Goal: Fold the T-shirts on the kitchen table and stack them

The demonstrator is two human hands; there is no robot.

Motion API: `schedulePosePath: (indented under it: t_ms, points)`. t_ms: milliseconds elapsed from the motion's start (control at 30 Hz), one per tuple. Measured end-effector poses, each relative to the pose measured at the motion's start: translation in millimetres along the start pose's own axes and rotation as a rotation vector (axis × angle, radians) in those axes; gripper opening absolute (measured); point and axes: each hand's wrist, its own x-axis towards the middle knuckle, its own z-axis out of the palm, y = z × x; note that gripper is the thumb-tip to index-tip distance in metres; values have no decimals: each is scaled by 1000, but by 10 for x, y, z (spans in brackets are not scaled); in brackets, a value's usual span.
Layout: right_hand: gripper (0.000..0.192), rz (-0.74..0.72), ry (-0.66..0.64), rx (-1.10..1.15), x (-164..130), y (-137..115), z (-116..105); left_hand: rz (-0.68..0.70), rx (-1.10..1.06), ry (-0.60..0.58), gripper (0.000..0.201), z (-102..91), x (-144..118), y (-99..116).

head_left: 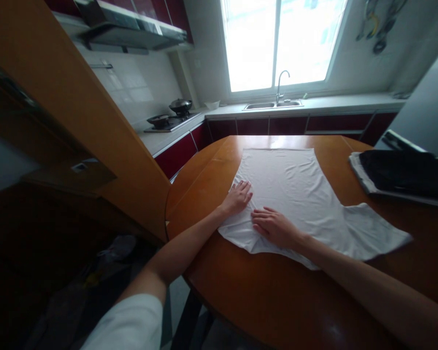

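A white T-shirt lies spread on the wooden table, its hem toward the window and its neckline toward me. One sleeve reaches out to the right; light wrinkles run over the cloth. My left hand rests flat on the shirt's left edge, fingers stretched out. Just right of it and nearer to me, my right hand lies palm down on the upper part of the shirt, fingers extended. Neither hand grasps the cloth. The left sleeve is partly hidden by my left hand and forearm.
A stack of dark and light folded clothes sits at the table's right side. Behind the table are a counter with a sink and a stove bearing pans. A wooden partition stands close on the left.
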Motion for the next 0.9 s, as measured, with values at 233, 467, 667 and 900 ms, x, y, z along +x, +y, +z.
schedulePosePath:
  t_ms: [233,467,667,900]
  points:
    - [26,18,-16,1,-5,-2,-4,3,-14,7,56,-72,16,-6]
    - [25,25,-17,10,-4,-3,7,-10,-66,51,53,-261,-297,-23]
    - [25,30,-18,15,3,-12,-9,-79,-123,79,55,-246,-600,-31]
    - [26,37,-13,12,1,-19,-10,-43,-77,4,57,-224,-722,25]
